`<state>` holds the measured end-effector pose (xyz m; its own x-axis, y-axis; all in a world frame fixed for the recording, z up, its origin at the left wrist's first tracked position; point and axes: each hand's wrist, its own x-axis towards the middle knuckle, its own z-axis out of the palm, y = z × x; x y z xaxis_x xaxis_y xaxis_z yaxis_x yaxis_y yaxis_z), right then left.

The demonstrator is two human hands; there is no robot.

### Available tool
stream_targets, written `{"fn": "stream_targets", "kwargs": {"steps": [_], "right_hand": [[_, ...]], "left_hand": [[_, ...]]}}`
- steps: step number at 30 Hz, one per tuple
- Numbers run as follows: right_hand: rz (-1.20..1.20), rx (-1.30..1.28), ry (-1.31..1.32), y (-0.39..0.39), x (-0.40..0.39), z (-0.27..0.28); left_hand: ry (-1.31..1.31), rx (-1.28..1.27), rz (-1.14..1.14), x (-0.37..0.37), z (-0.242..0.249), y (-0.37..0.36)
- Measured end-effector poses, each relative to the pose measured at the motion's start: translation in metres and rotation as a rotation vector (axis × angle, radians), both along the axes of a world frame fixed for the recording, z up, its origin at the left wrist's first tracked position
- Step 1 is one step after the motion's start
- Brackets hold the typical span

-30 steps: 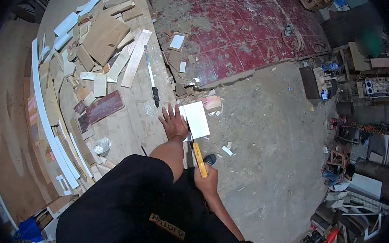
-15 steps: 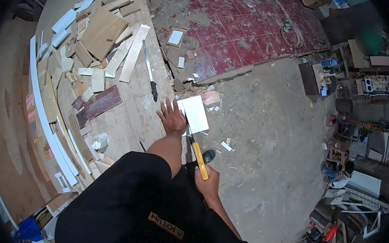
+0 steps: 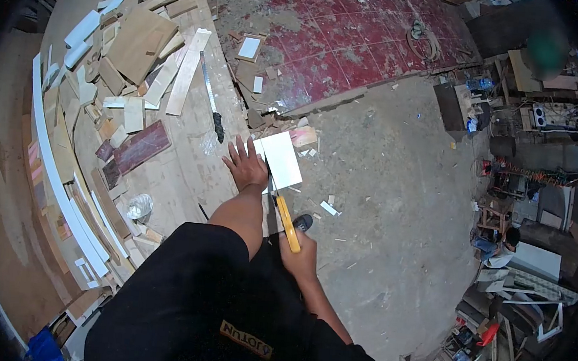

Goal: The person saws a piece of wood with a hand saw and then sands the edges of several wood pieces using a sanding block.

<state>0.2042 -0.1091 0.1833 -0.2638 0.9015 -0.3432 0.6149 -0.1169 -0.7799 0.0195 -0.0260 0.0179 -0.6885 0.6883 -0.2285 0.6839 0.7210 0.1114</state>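
The left hand [image 3: 246, 167] presses flat on the left part of the white board [image 3: 282, 159], fingers spread and clamped on nothing. The right hand [image 3: 302, 255] is closed around the yellow handle of the saw [image 3: 288, 222], whose blade reaches into the board just beside the left palm. Compared with half a second ago, the handle sits nearer the board's near edge, while the left hand keeps its place on it. The board lies at the right edge of the wooden table [image 3: 189, 151], partly over the grey floor [image 3: 382, 208]. The whole scene now appears farther left and slightly higher in view. A second, black-handled saw [image 3: 209, 91] lies on the table beyond the left hand, near the scrap wood [image 3: 137, 45]. A dark shoe [image 3: 304, 222] shows beside the yellow handle.
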Motion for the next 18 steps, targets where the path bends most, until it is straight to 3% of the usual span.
{"fn": "stream_targets", "kwargs": {"steps": [4, 9, 12, 18], "right_hand": [[-0.040, -0.079, 0.013, -0.013, 0.016, 0.032], [0.009, 0.026, 0.057, 0.026, -0.011, -0.047], [0.023, 0.089, 0.086, 0.055, -0.045, -0.062], [-0.020, 0.018, 0.071, 0.026, -0.017, -0.015]], "left_hand": [[-0.021, 0.012, 0.001, 0.001, 0.000, 0.000], [-0.012, 0.072, -0.015, 0.000, 0.000, -0.002], [-0.003, -0.032, 0.003, -0.002, -0.002, 0.002], [-0.009, 0.004, -0.004, 0.001, -0.001, -0.001]]}}
